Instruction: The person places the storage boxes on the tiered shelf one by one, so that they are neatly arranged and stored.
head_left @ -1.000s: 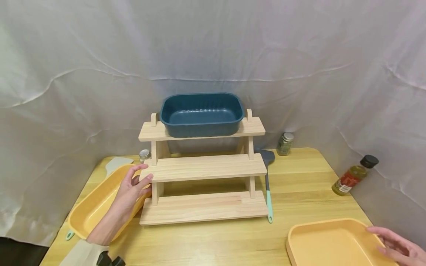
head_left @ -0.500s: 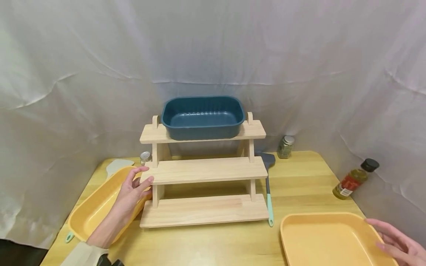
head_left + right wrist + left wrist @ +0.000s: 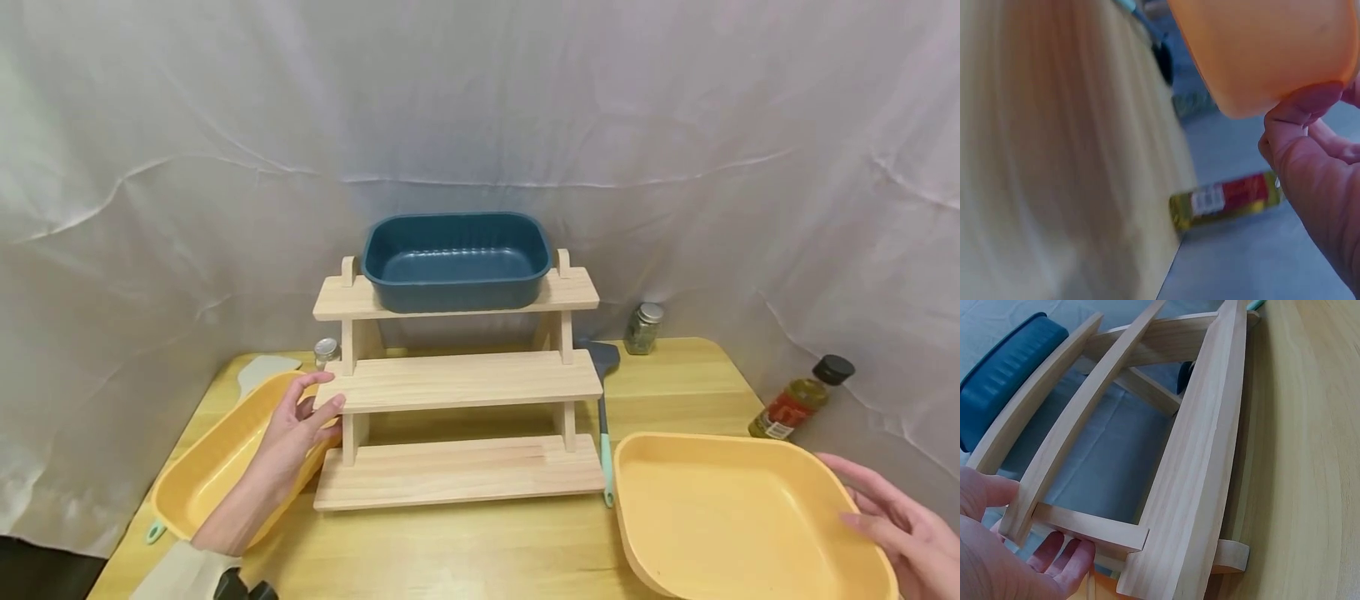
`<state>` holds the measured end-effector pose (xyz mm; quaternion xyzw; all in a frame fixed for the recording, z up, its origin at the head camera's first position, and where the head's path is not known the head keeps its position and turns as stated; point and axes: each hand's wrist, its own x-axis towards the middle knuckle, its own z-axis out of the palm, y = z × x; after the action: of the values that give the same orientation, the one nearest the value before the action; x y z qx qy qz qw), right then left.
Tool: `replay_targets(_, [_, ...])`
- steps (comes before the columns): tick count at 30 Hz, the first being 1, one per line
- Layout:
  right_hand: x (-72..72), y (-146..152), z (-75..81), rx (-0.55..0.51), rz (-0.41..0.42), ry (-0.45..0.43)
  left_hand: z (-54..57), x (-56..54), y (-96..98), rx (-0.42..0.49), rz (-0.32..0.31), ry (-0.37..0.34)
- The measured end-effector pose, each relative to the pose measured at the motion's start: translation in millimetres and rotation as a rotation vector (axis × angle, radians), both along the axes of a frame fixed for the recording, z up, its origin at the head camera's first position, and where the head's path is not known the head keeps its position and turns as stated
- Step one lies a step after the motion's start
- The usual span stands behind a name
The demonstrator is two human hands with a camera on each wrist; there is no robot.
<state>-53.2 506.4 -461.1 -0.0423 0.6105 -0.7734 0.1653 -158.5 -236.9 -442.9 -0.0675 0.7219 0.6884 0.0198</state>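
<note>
My left hand (image 3: 292,437) grips the left end of the middle step of a three-tier wooden display stand (image 3: 457,471). In the left wrist view, the thumb is on one face of the board and the fingers curl behind it. A dark blue rectangular tub (image 3: 457,296) sits on the top step. At the right, my right hand (image 3: 900,525) pinches the right side of a shallow yellow tray (image 3: 742,517). The right wrist view shows the tray's underside (image 3: 1266,50) raised off the table, with the thumb against it.
A second yellow tray (image 3: 213,475) lies left of the stand, by a pale spatula (image 3: 262,367) and a small jar (image 3: 326,348). Right of the stand are a grey spatula with a mint handle (image 3: 606,458), a spice jar (image 3: 642,327) and an oil bottle (image 3: 798,400). Grey fabric (image 3: 480,108) hangs behind.
My right hand has raised the yellow tray and brought it forward and left, so it now overlaps the mint spatula handle in view. The left hand keeps its hold on the stand.
</note>
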Motion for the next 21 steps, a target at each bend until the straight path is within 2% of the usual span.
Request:
replay_targets(4, [-4.7,-17.2,15.9,0.005,0.046,-0.001,0.1,0.7,0.1,-0.001,-0.001,-0.001])
replay_targets(10, [-11.4,-56.8,39.3,0.039,-0.062,-0.063,-0.7,0.4,0.1,-0.003,-0.003,0.001])
replay_targets(13, [-15.6,-78.2,49.1,0.052,-0.086,-0.028,0.1,-0.5,-0.3,-0.006,-0.002,0.004])
replay_targets(16, [-20.1,-99.8,56.5,0.062,-0.095,0.050,0.3,-1.2,-0.7,-0.006,-0.003,0.000])
replay_targets(21, [-29.0,-135.7,65.2,-0.029,-0.107,0.076,0.6,-1.6,-0.5,-0.002,-0.002,-0.006])
